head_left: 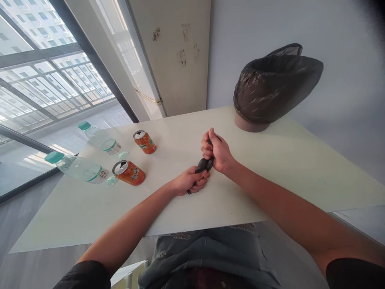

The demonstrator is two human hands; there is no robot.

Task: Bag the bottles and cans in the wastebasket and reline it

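Both fists grip a bunched black plastic bag (203, 164), held over the middle of the white table. My left hand (193, 181) is closed around its lower end, and a short dark tip pokes out below the fingers. Higher and slightly to the right, my right hand (217, 151) is wrapped around the other end with the thumb on top. Between the fists a small crumpled stretch of the bag shows; the rest is hidden in my fingers. Nearest to my left hand stands an orange soda can (132, 173), with another orange can (145, 142) behind it.
Two clear plastic bottles with green caps, a front bottle (80, 168) and a rear bottle (99, 138), stand at the table's left. A bin lined with a black bag (270, 88) stands at the back right by the wall. The white table (177, 216) ends before my lap.
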